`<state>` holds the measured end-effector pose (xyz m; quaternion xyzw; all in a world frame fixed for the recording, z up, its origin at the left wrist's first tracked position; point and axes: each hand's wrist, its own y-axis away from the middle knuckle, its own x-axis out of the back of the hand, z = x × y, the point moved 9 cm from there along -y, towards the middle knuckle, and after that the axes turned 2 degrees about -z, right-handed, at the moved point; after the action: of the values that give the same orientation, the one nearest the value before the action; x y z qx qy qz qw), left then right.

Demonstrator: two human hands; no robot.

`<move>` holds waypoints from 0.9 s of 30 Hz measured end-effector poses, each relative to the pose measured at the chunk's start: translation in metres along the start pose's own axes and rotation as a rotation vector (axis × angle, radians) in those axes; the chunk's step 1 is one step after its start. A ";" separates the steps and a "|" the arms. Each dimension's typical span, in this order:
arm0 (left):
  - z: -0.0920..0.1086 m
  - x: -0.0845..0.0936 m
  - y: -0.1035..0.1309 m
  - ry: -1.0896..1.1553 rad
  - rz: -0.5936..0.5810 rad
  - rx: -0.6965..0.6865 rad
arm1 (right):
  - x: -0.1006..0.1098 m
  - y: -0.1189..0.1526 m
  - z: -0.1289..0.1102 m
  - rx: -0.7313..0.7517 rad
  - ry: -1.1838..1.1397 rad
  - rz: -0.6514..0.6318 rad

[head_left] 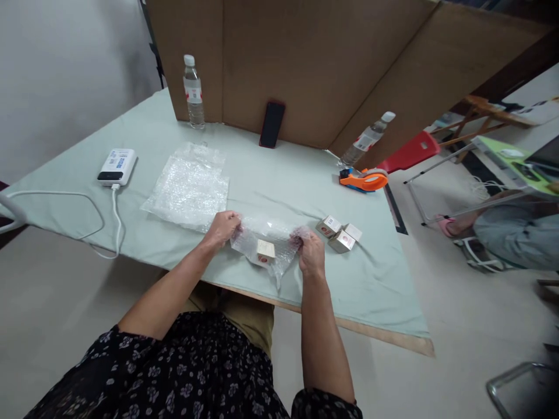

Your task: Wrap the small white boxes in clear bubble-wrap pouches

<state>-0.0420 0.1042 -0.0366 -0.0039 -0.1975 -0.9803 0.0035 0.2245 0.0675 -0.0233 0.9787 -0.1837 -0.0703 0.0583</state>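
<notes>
A sheet of bubble wrap (283, 269) is stretched between my two hands near the table's front edge. My left hand (223, 228) pinches its left side, and my right hand (311, 250) grips its right side, both with fingers closed. On the sheet, between the hands, sits a small cream-coloured box (265, 252). Just beyond my right hand stand several similar small boxes (342, 241) in a group. To the left, more bubble wrap (187, 186) lies flat on the cloth, close to my left hand.
A tape dispenser (364, 181) lies at the right, beside a tilted water bottle (365, 139). Another bottle (194, 96) and a phone (272, 124) stand against the cardboard screen (279, 58). At left is a white power bank (117, 166) with a cable. Someone sits at far right.
</notes>
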 end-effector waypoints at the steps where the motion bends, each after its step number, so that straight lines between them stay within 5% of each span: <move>1: -0.002 -0.002 -0.001 0.028 -0.001 0.020 | 0.006 -0.003 0.002 -0.026 -0.009 0.019; 7: 0.004 0.001 0.012 -0.052 0.010 -0.133 | 0.039 0.020 -0.021 0.182 0.112 0.192; 12: 0.027 -0.002 0.034 -0.414 0.044 -0.380 | -0.001 0.037 -0.043 0.333 0.406 -0.076; 17: 0.063 -0.037 0.026 -0.739 0.023 -0.569 | -0.046 0.018 -0.044 0.400 0.531 -0.251; 20: 0.066 -0.045 -0.008 -0.702 -0.029 -0.450 | -0.051 -0.004 -0.016 0.232 0.455 -0.293; 23: 0.055 -0.033 -0.038 -0.586 -0.016 -0.243 | -0.040 -0.018 0.015 -0.001 0.266 -0.243; 27: 0.048 -0.016 -0.032 -0.539 0.030 -0.230 | -0.032 -0.021 0.020 -0.057 0.140 -0.225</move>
<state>-0.0258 0.1523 -0.0049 -0.2676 -0.0787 -0.9597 -0.0351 0.1996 0.0968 -0.0422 0.9936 -0.0661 -0.0133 0.0907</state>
